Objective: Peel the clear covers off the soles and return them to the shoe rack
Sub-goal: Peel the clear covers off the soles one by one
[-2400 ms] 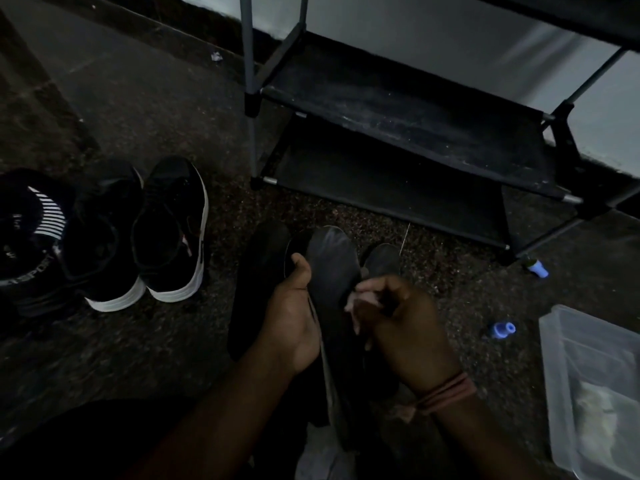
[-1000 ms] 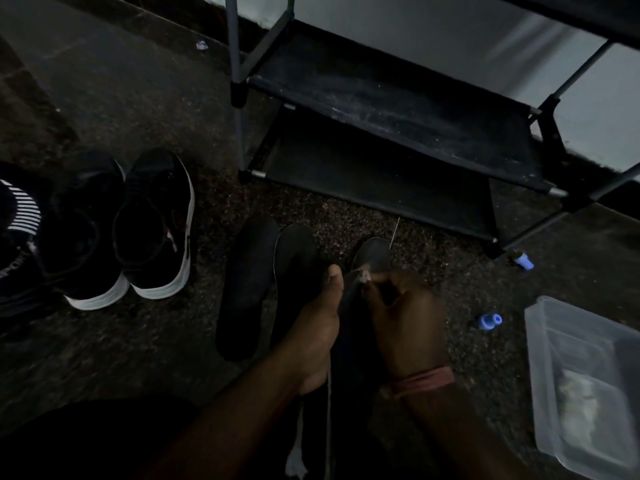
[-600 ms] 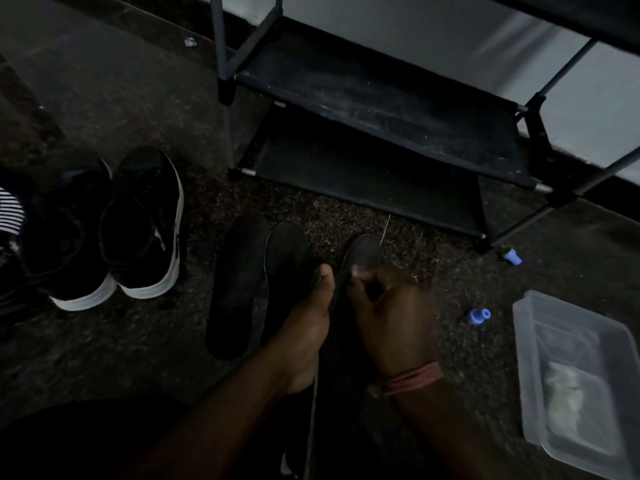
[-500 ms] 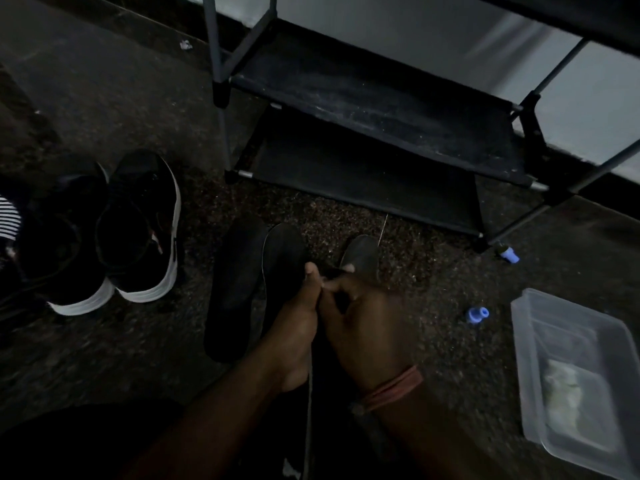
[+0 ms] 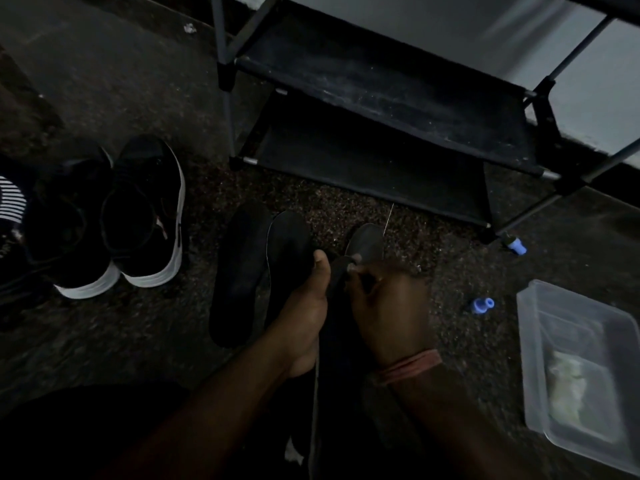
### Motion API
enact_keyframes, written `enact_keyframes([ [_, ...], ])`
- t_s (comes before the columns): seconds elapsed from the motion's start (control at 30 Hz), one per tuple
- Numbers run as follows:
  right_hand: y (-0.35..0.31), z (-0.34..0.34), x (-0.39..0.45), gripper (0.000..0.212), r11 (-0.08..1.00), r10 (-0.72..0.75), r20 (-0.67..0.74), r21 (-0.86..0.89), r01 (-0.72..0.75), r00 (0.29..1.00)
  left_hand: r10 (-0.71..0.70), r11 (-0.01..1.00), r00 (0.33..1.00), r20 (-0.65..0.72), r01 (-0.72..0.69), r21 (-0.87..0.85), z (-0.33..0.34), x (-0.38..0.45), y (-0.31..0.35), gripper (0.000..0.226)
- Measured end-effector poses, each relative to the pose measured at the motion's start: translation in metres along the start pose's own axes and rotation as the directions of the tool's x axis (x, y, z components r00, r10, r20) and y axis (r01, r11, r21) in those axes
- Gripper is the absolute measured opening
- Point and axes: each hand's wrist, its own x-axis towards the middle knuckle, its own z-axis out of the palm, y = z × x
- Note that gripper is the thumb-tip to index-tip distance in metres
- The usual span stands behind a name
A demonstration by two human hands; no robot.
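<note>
- Head view: the left hand [image 5: 304, 310] gripped a dark sole [image 5: 337, 327] along its left edge, thumb up near the tip, fingers curled under it.
- The right hand [image 5: 388, 306] was curled at the sole's tip, its fingertips [image 5: 351, 268] pinching something there; in the dim light I could not tell whether that was the clear cover's edge or the sole itself.
- The held sole sat between the hands, above the floor [image 5: 138, 341] and close to the body. Three more soles lay on the floor just beyond: two side by side at left [image 5: 242, 271] [image 5: 287, 244], and one toe [image 5: 367, 242] showing above the right hand.
- The rack [image 5: 381, 98] stood beyond them, the shelves in view bare; shoes [image 5: 145, 216] sat at left, a tub [image 5: 581, 368] at right.
- Judged step: starting the peel at the tip, with nothing yet returned to the rack.
- The next move probably calls for a firm hold by the left hand while the right lifts the film's edge and draws it back along the sole.
</note>
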Motion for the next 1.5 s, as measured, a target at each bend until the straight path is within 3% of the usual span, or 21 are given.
enact_keyframes([
  [0.07, -0.011, 0.005, -0.007, 0.01, 0.997, -0.075, 0.109, 0.028, 0.073, 0.991, 0.03, 0.999, 0.999, -0.02, -0.03, -0.018, -0.003, 0.001, 0.004, 0.07],
  [0.13, -0.014, 0.002, -0.006, 0.012, 0.994, -0.07, 0.191, 0.091, 0.053, 0.979, 0.057, 0.998, 0.998, -0.023, -0.058, -0.035, -0.003, 0.002, 0.006, 0.07],
  [0.23, 0.007, -0.004, 0.004, 0.007, 0.996, 0.061, 0.093, 0.059, -0.067, 0.994, 0.027, 0.999, 1.0, -0.002, -0.027, -0.025, 0.003, 0.0, 0.004, 0.068],
  [0.3, 0.01, -0.005, 0.005, 0.009, 0.999, 0.05, -0.004, -0.018, -0.05, 0.999, 0.002, 1.0, 1.0, 0.004, -0.002, 0.003, 0.003, -0.001, 0.002, 0.068],
  [0.43, -0.01, 0.006, -0.006, 0.008, 0.995, -0.088, 0.079, 0.05, 0.084, 0.993, 0.038, 0.999, 0.998, -0.042, -0.038, -0.005, -0.003, 0.001, 0.005, 0.071],
  [0.6, 0.013, -0.003, 0.006, 0.008, 0.997, 0.077, -0.044, 0.017, -0.076, 0.996, -0.025, 0.998, 0.999, -0.032, 0.027, 0.065, 0.004, -0.002, -0.002, 0.071],
  [0.67, 0.006, -0.003, 0.003, 0.006, 0.999, 0.03, -0.056, -0.023, -0.031, 0.998, -0.032, 0.997, 0.998, -0.045, 0.035, 0.072, 0.004, -0.003, -0.002, 0.074],
  [0.8, -0.019, 0.006, -0.009, 0.009, 0.995, -0.084, 0.093, 0.063, 0.078, 0.992, 0.01, 1.0, 0.999, -0.041, -0.009, 0.029, -0.003, -0.002, 0.008, 0.073],
  [0.97, 0.0, -0.004, 0.002, 0.008, 0.994, -0.05, 0.026, -0.1, 0.052, 0.998, -0.014, 0.999, 1.0, -0.019, 0.015, 0.039, 0.0, -0.002, 0.005, 0.073],
  [1.03, -0.013, 0.005, -0.009, 0.019, 0.979, -0.09, 0.154, -0.167, 0.116, 0.984, 0.031, 0.999, 0.999, -0.033, -0.03, 0.025, -0.003, -0.001, 0.008, 0.072],
  [1.1, -0.028, 0.012, -0.018, 0.026, 0.994, -0.072, 0.283, -0.058, 0.092, 0.957, 0.068, 0.997, 0.997, -0.032, -0.068, -0.027, -0.008, 0.001, 0.012, 0.073],
  [1.2, -0.013, 0.005, -0.006, 0.012, 0.998, -0.062, 0.148, -0.006, 0.064, 0.987, 0.099, 0.994, 0.995, -0.001, -0.098, -0.042, -0.006, 0.001, 0.014, 0.072],
  [1.3, 0.002, -0.003, 0.001, 0.017, 0.997, -0.019, -0.003, -0.079, 0.019, 1.0, 0.073, 0.997, 0.997, 0.012, -0.072, -0.024, -0.002, 0.002, 0.007, 0.072],
  [1.37, -0.01, 0.005, -0.007, 0.017, 0.989, -0.076, 0.036, -0.121, 0.08, 0.996, 0.064, 0.998, 0.998, -0.02, -0.064, -0.017, -0.004, 0.004, 0.006, 0.073],
  [1.43, -0.022, 0.011, -0.016, 0.012, 0.99, -0.128, 0.135, -0.039, 0.134, 0.983, 0.075, 0.996, 0.997, -0.022, -0.076, -0.045, -0.009, 0.005, 0.005, 0.075],
  [1.5, -0.017, 0.009, -0.011, 0.01, 0.988, -0.152, 0.13, 0.035, 0.148, 0.98, 0.077, 0.995, 0.997, -0.002, -0.077, -0.06, -0.009, 0.005, 0.005, 0.076],
])
